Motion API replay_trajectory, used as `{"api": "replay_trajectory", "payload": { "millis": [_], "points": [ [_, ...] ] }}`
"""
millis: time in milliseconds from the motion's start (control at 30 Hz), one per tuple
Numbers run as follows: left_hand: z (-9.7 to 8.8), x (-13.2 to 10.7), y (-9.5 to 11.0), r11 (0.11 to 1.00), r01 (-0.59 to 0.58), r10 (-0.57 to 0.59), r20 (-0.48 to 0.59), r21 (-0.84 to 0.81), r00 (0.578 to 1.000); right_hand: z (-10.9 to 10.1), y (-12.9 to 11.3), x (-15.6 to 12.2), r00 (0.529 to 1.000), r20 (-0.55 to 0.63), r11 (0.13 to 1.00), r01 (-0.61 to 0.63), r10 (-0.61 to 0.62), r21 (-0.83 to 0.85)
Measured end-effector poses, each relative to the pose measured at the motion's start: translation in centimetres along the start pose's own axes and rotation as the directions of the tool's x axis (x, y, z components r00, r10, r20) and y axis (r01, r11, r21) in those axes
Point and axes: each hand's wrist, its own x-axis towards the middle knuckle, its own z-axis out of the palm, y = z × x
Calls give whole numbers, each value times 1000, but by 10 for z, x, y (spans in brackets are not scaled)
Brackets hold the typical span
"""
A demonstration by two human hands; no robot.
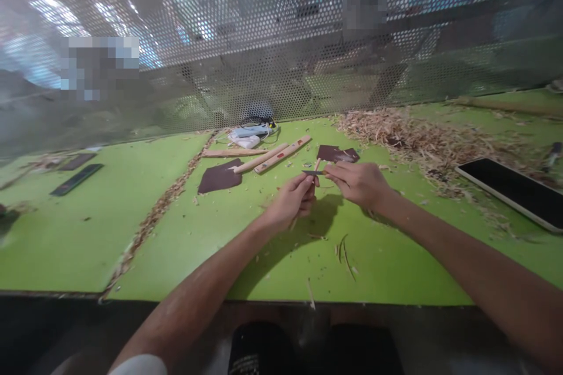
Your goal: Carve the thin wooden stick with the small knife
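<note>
My left hand (290, 202) is closed around a thin wooden stick (317, 164), whose upper end sticks out above the fingers. My right hand (363, 184) grips a small knife (312, 173). Its dark blade points left and lies across the stick, close to my left thumb; the handle is mostly hidden in the fingers. Both hands are just over the green tabletop (272, 263). Beyond them lie a brown sheet that looks like sandpaper (338, 154), a pale round wooden rod (264, 158) and another rod with red marks (285, 152).
Wood shavings (396, 132) are heaped at the back right, near a smartphone (516, 190). Another brown sheet (220, 177) lies left of my hands. Behind it is a white cable bundle (246, 139). A perforated metal screen (272, 58) borders the table's back, with people beyond.
</note>
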Motion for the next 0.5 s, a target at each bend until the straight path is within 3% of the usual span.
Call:
{"api": "replay_trajectory", "payload": {
  "millis": [233, 500],
  "points": [
    [-3, 1, 1, 1000, -6, 5, 26, 26, 1000, -4, 0, 2, 999, 54, 993, 13, -7, -119],
    [-11, 5, 1, 1000, -3, 2, 70, 20, 998, 0, -2, 5, 998, 43, 999, -34, 34, -9]
  ]
}}
